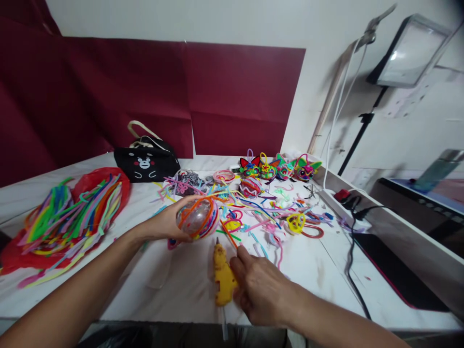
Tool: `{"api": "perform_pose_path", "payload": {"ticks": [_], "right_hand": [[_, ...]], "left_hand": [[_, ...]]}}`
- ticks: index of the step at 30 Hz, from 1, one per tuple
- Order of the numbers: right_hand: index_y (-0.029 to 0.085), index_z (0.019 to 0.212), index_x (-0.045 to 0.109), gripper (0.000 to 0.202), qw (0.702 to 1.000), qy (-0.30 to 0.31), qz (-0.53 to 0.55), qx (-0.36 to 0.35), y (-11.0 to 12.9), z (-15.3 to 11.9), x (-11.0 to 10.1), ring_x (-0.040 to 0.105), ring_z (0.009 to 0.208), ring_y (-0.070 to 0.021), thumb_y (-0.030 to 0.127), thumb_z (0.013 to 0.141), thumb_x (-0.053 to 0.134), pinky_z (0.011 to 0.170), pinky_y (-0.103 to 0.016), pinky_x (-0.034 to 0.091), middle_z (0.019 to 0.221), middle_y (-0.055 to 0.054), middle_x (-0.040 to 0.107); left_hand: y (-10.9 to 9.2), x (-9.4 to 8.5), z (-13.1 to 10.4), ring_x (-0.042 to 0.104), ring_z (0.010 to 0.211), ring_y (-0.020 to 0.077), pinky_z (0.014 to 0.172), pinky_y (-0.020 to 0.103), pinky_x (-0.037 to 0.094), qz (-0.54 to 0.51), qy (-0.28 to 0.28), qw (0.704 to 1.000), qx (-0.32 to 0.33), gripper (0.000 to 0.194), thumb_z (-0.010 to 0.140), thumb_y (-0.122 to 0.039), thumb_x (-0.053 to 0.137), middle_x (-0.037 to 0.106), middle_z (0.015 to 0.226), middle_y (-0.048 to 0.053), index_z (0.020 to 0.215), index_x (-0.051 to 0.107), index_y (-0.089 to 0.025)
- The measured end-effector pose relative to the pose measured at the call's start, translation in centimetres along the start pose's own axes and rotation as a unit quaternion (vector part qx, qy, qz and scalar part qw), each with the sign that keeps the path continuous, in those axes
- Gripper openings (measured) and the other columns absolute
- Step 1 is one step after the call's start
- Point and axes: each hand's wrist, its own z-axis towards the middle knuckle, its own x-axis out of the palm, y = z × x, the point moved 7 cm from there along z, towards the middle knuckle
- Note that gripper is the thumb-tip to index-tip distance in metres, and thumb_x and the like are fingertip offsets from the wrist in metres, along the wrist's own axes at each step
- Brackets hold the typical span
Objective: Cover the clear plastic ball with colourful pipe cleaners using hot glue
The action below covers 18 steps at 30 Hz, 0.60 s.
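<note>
My left hand (163, 222) is closed around a clear plastic ball (195, 218) with orange, pink and purple pipe cleaners wrapped about it. Lower and to the right, my right hand (259, 285) grips the handle of a yellow glue gun (223, 280), its nozzle pointing away from me and a clear glue stick (224, 324) jutting from its rear. Between my right thumb and index finger is an orange pipe cleaner (229, 234), whose far end comes near the ball. Part of the gun's handle is hidden by my fingers.
Loose pipe cleaners (261, 224) litter the table. Several finished pipe-cleaner ornaments (268, 170) and a wrapped ball (250, 187) stand behind. Left are a red bag of pipe cleaners (125, 186) and a black bag (145, 166). A power strip (342, 210) and black cable lie right.
</note>
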Motion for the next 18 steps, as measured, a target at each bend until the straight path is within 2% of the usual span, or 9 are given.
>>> {"api": "perform_pose_path", "payload": {"ticks": [3, 6, 8, 12, 14, 18], "right_hand": [[0.017, 0.116, 0.058, 0.045, 0.996, -0.050, 0.079, -0.010, -1.4, -1.8, -1.5, 0.065, 0.089, -0.0251, 0.016, 0.071, 0.056, 0.072, -0.036, 0.054, 0.115, -0.012, 0.058], [0.022, 0.112, 0.059, 0.048, 0.976, -0.116, 0.183, -0.017, -3.6, -3.8, -3.5, 0.062, 0.093, -0.0230, 0.009, 0.066, 0.054, 0.078, -0.034, 0.052, 0.110, -0.008, 0.058], [0.024, 0.099, 0.061, 0.038, 0.956, -0.166, 0.240, -0.024, -5.1, -4.6, -4.9, 0.060, 0.088, -0.0220, 0.008, 0.064, 0.055, 0.074, -0.033, 0.050, 0.100, -0.006, 0.059], [0.022, 0.088, 0.062, 0.012, 0.909, -0.246, 0.333, -0.039, -7.5, -5.1, -6.4, 0.057, 0.082, -0.0223, 0.021, 0.076, 0.062, 0.066, -0.031, 0.045, 0.090, -0.006, 0.060], [0.021, 0.087, 0.062, 0.012, 0.885, -0.232, 0.402, -0.038, -8.2, -4.6, -5.9, 0.054, 0.073, -0.0188, 0.030, 0.081, 0.065, 0.061, -0.029, 0.043, 0.083, -0.004, 0.058], [0.017, 0.088, 0.062, 0.027, 0.809, -0.145, 0.569, -0.010, -8.3, -3.6, -3.4, 0.042, 0.056, -0.0110, 0.044, 0.085, 0.066, 0.048, -0.023, 0.031, 0.067, 0.002, 0.050]], "left_hand": [[0.9, 0.2, -0.3, 0.064, 0.119, 0.0371, 0.092, 0.042, 0.058, -0.009, 0.016, 1.000, -0.002, 0.105, 0.047, -0.024, 0.092, 0.063, 0.139, 0.010, 0.143, 0.050, -0.028], [1.0, 0.6, -0.3, 0.059, 0.127, 0.0399, 0.103, 0.046, 0.053, 0.023, 0.025, 0.998, 0.053, 0.105, 0.046, -0.028, 0.094, 0.059, 0.144, 0.009, 0.143, 0.052, -0.030], [0.4, 1.2, -0.4, 0.057, 0.130, 0.0405, 0.110, 0.048, 0.048, 0.055, 0.032, 0.992, 0.109, 0.102, 0.048, -0.030, 0.094, 0.060, 0.144, 0.008, 0.142, 0.054, -0.031], [-1.6, 2.8, -0.7, 0.060, 0.127, 0.0373, 0.110, 0.046, 0.048, 0.100, 0.059, 0.975, 0.192, 0.092, 0.059, -0.032, 0.090, 0.063, 0.140, 0.007, 0.143, 0.052, -0.032], [-2.6, 3.8, -0.9, 0.059, 0.127, 0.0351, 0.110, 0.045, 0.048, 0.114, 0.089, 0.963, 0.229, 0.089, 0.065, -0.034, 0.087, 0.060, 0.143, 0.008, 0.146, 0.048, -0.030], [-3.1, 5.2, -1.0, 0.053, 0.134, 0.0335, 0.116, 0.049, 0.042, 0.129, 0.141, 0.947, 0.259, 0.085, 0.073, -0.037, 0.080, 0.052, 0.150, 0.011, 0.148, 0.042, -0.024]]}}
